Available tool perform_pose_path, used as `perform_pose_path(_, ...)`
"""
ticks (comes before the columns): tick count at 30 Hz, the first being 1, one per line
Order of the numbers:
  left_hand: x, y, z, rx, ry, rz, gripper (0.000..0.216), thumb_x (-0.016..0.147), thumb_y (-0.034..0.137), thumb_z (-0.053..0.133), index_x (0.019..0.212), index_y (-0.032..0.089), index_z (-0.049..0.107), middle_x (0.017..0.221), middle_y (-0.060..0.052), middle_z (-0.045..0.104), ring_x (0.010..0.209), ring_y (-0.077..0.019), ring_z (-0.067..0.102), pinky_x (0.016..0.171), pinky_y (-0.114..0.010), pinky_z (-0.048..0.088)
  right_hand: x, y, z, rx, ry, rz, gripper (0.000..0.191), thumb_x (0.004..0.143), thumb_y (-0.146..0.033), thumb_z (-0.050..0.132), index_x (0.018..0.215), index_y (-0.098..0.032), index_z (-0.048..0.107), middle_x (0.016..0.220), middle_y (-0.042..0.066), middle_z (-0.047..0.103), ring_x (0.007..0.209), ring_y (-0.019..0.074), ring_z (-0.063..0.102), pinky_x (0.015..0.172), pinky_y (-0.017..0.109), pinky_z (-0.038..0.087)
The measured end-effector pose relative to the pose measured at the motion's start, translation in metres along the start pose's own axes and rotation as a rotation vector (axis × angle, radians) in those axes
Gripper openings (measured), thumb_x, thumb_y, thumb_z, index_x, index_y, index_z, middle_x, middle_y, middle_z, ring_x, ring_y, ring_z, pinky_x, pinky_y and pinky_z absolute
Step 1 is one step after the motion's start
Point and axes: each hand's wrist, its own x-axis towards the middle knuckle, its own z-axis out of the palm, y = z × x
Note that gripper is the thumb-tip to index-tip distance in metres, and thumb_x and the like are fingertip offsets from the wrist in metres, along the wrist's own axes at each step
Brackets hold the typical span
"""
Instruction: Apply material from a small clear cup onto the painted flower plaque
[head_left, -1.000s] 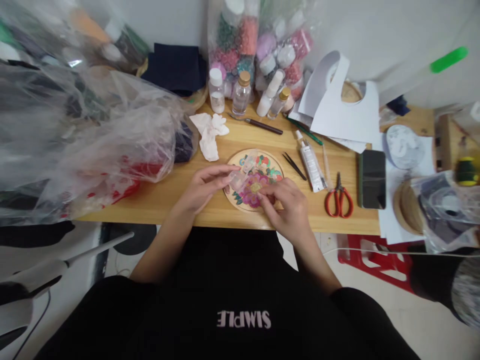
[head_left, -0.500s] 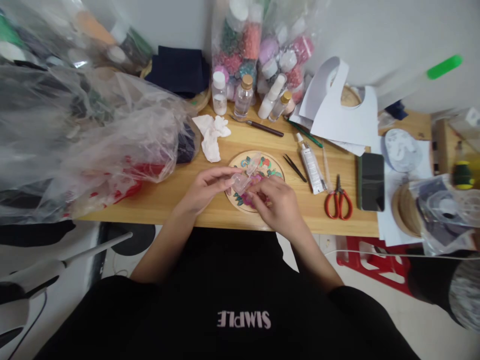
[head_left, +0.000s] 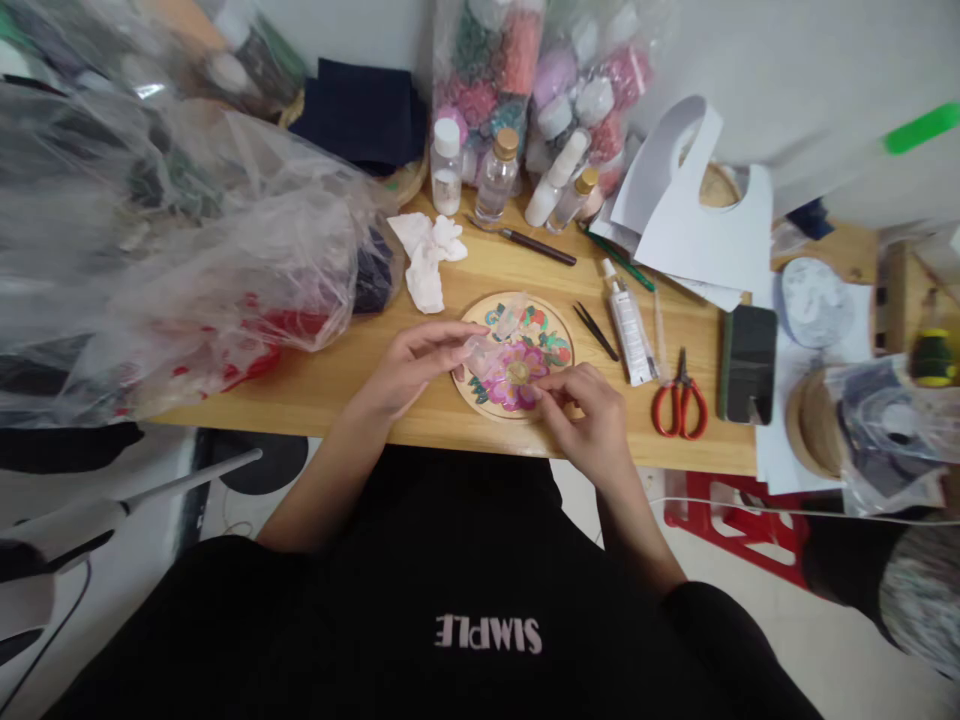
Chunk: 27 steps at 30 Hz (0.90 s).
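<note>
A small clear plastic box [head_left: 484,356], its lid tilted up, is held between the thumb and fingers of my left hand [head_left: 418,366] over the left part of a round wooden board [head_left: 486,408]. The board carries a colourful floral picture with a large pink flower [head_left: 516,376] with a yellowish middle. At the flower's right edge, my right hand [head_left: 589,408] has its thumb and forefinger pinched together. Whatever they hold, if anything, is too small to make out. The box and my left fingers cover part of the picture.
Black tweezers [head_left: 596,331], a white tube [head_left: 631,332], red-handled scissors [head_left: 680,398] and a phone [head_left: 748,364] lie to the right. Behind are a dark-handled tool [head_left: 538,246], crumpled tissue [head_left: 426,262] and several small bottles [head_left: 496,178]. A large plastic bag [head_left: 195,260] fills the left.
My right hand has moved right, away from the plastic box to the flower's right edge, uncovering the flower. My left hand still holds the box. The view has shifted slightly.
</note>
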Motion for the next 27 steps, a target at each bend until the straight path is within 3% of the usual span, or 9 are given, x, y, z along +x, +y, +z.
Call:
perform_pose_path(9,0.002,-0.003,-0.001,-0.071,-0.014,0.012,0.024,0.068,0.034,0.083,0.089,0.025,0.079,0.095,-0.003,0.076,0.071,-0.0117,0.063,0.059,-0.022,0.049,-0.003,0.006,0.015,-0.224,-0.014,-0.175,0.01,0.09,-0.017,0.059,0.08,-0.019,0.062,0.069,0.003,0.066,0.068,0.0184,0.056,0.063,0.031,0.047)
perform_pose_path(27,0.0,-0.001,0.0,-0.036,0.01,-0.002,0.026,0.067,0.035,0.082,0.089,0.022,0.078,0.097,-0.005,0.076,0.074,-0.0132,0.064,0.06,-0.024,0.05,-0.004,0.006,0.017,-0.244,-0.033,-0.176,0.009,0.088,-0.016,0.06,0.08,-0.019,0.062,0.071,0.003,0.068,0.069,0.0191,0.055,0.063,0.031,0.046)
